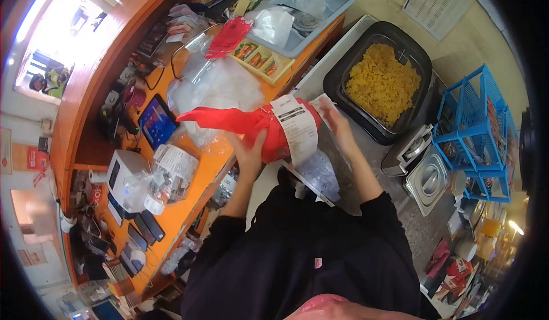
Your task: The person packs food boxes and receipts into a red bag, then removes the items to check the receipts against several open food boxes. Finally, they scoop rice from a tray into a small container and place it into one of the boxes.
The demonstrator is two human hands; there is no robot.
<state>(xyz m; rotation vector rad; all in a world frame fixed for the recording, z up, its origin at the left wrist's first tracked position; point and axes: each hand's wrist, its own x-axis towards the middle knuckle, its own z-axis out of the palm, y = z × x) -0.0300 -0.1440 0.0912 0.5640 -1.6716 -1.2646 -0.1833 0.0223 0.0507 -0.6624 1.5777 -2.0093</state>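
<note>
In front of my body hangs a red plastic bag [275, 143] with something bulky inside, its long loose end stretching out to the left. A long white printed receipt [298, 126] lies over the bag's right part. My left hand [249, 158] grips the bag's near left side, thumb and fingers against the red plastic. My right hand [341, 131] is beside the bag's right side, its fingers at a white paper edge by the receipt; their exact hold is partly hidden. Below the bag is a clear plastic bag [318, 174].
At upper right a black pan [377, 128] holds yellow food. Blue baskets [477, 131] and a lidded steel container [429, 181] stand right. The orange counter [214, 168] bears clear bags [211, 85], a tablet [156, 121], a printer [129, 178] and a grey tub [343, 2].
</note>
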